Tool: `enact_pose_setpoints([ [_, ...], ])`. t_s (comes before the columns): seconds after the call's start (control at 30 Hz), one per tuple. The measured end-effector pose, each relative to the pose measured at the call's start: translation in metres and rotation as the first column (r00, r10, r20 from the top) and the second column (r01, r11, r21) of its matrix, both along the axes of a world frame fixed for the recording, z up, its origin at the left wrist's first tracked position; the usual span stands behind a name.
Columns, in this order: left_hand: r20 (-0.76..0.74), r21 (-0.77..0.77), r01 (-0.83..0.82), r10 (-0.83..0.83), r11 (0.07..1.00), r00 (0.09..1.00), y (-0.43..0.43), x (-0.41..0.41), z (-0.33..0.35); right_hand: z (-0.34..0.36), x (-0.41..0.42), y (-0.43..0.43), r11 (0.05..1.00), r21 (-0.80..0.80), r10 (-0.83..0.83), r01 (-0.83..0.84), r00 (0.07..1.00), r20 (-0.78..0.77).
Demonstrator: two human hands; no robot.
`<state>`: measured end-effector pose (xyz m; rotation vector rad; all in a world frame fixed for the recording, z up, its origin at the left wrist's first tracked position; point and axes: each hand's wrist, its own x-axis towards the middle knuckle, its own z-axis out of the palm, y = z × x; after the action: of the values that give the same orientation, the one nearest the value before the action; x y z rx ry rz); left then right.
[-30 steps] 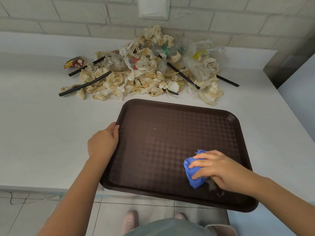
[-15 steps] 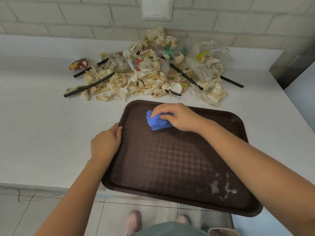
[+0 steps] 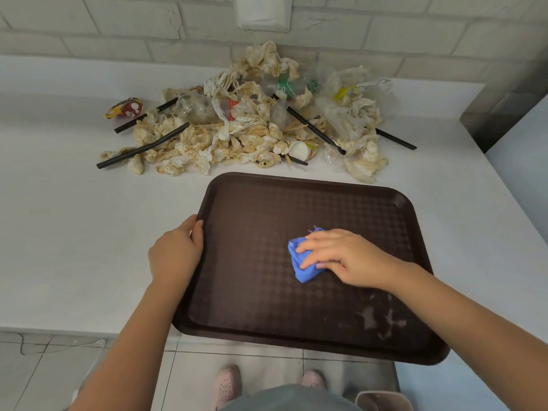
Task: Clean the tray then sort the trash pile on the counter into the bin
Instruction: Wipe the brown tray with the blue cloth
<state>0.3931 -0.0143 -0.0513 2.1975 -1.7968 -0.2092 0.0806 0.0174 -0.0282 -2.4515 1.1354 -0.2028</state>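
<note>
A white table (image 3: 59,247) ran along a pale brick wall (image 3: 118,31), with grey floor tiles (image 3: 44,375) showing below its near edge. A dark brown tray (image 3: 267,307) with a patterned base lay flat on the table at the near edge, its near right corner jutting out past that edge. A bunched blue cloth (image 3: 298,269) sat on the tray's base a little right of centre. The right hand (image 3: 347,259) lay on top of the cloth, its fingers (image 3: 308,247) nearly straight and close together, pressing the cloth down onto the tray; the thumb could not be seen. The left hand (image 3: 175,253) gripped the tray's left rim, thumb hooked over the raised edge, the other fingers curled out of sight at the rim. Whitish smears (image 3: 373,318) marked the tray's near right part, apart from the cloth. Just beyond the tray's far rim lay the trash pile (image 3: 237,137), reaching back to the wall: stained crumpled napkins, clear plastic bags, several black straws (image 3: 142,148) and a small white paper cup (image 3: 299,149) on its side. A crushed red and yellow wrapper (image 3: 126,108) lay just left of the pile. A white plate (image 3: 262,10) was fixed to the wall above. Two pale pink shoes (image 3: 226,384) stood on the floor below the tray.
</note>
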Motion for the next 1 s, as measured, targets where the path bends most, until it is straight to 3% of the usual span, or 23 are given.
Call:
enact_pose_setpoints([
  [0.33,-0.007,0.017,-0.008,0.008,1.000,1.000,0.003,-0.002,0.004,-0.009,-0.073,0.088,0.976,-0.207,-0.061,0.072,0.996,0.060],
  [0.43,0.008,0.026,-0.001,0.000,1.000,1.000,0.002,-0.003,0.008,0.000,-0.081,0.083,0.960,-0.062,-0.249,0.273,0.933,0.258],
  [0.53,0.008,0.051,-0.006,0.005,0.999,1.000,0.003,-0.006,0.012,0.010,-0.085,0.059,0.890,-0.069,-0.401,0.450,0.848,0.346],
  [0.6,-0.028,0.056,-0.025,0.026,0.998,0.999,0.005,-0.008,0.014,0.009,-0.084,0.042,0.861,-0.077,-0.459,0.503,0.833,0.308],
  [0.77,-0.054,0.038,-0.059,0.061,0.998,0.997,0.006,-0.010,0.015,-0.006,-0.074,0.035,0.871,-0.121,-0.479,0.476,0.878,0.000],
  [1.0,-0.091,0.019,-0.067,0.068,0.998,0.994,0.005,-0.009,0.010,-0.007,-0.053,0.095,0.763,-0.302,-0.622,0.571,0.776,-0.104],
])
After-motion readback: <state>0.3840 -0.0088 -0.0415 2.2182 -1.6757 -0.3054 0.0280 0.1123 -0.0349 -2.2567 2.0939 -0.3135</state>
